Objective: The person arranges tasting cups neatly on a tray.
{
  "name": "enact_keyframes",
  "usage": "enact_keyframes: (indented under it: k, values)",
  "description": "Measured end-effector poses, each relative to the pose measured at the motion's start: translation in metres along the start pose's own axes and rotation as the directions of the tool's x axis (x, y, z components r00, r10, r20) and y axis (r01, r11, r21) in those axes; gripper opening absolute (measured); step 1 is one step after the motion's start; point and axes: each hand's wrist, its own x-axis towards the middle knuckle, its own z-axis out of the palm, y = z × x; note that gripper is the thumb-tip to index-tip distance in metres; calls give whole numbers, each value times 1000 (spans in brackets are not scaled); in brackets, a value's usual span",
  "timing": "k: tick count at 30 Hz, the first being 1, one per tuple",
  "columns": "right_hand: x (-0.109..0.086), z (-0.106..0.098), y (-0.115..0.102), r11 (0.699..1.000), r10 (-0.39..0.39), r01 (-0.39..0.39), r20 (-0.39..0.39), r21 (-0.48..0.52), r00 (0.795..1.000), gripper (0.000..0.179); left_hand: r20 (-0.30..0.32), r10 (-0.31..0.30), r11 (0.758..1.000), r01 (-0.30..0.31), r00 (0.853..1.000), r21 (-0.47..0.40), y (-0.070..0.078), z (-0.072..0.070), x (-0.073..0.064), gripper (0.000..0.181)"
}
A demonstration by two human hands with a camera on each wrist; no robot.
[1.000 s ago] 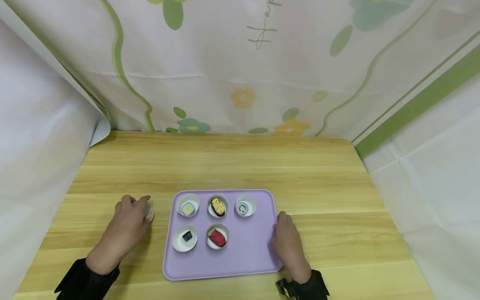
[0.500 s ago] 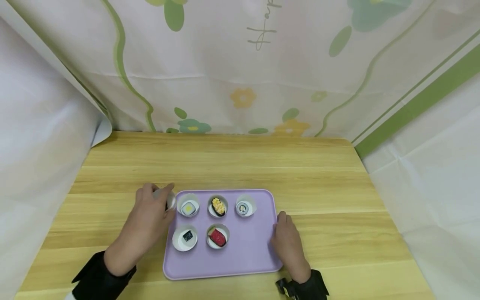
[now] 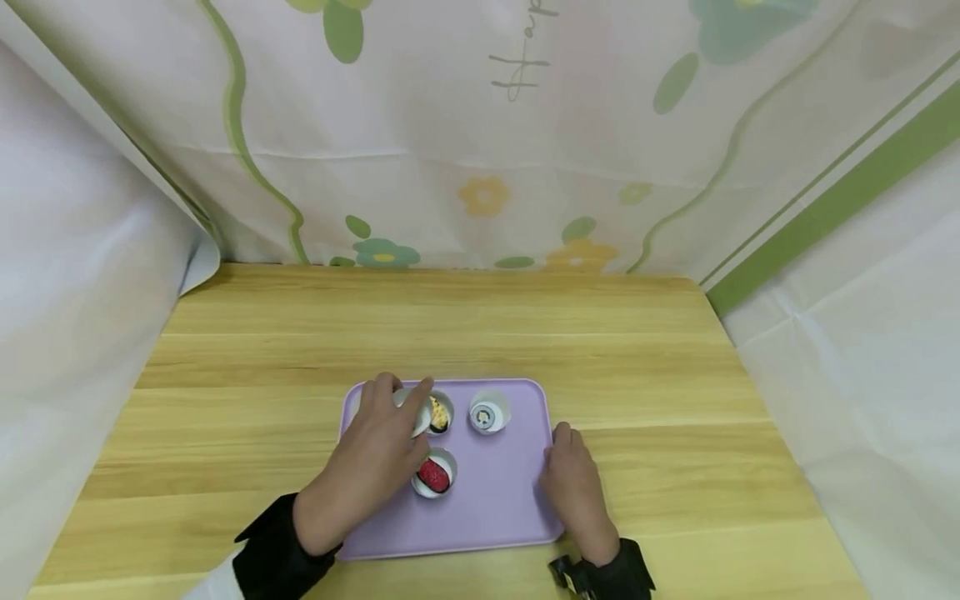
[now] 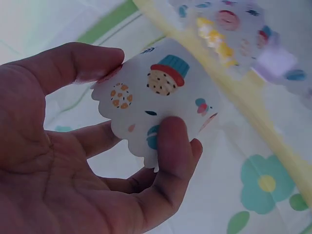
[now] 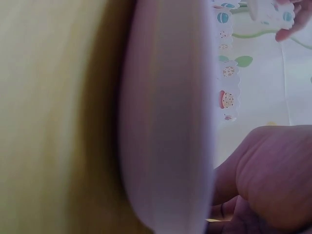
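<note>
My left hand (image 3: 371, 467) holds a white paper baking cup (image 4: 139, 105) above the left part of the purple tray (image 3: 502, 508). In the left wrist view, thumb and fingers pinch the cup's sides; it is tilted, with a scalloped rim and cupcake prints. My right hand (image 3: 577, 483) grips the tray's right edge, though its fingertips are partly hidden. On the tray, one cup bears a yellow-topped sushi piece (image 3: 439, 415), another a red-topped sushi piece (image 3: 433, 476), and a third a round sushi roll (image 3: 484, 417). The left hand hides the tray's left-hand cups.
The tray lies on a wooden table (image 3: 637, 375). A flower-printed curtain (image 3: 420, 192) hangs behind the table, and white cloth (image 3: 82, 250) hangs along the left side.
My left hand has carried the paper baking cup rightward, from the table left of the tray to over the tray. The right hand has stayed at the tray's edge.
</note>
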Motion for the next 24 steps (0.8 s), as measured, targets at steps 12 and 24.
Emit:
enact_keyframes:
  k: [12,24]
  values:
    - [0,-1,0,1000,-1,1,-6,9,1000,15,18,185,982,-185,983,37,28,27,3,58]
    - [1,-1,-1,999,7,-7,8,36,1000,14,136,320,912,-344,938,225,52,73,-2,54]
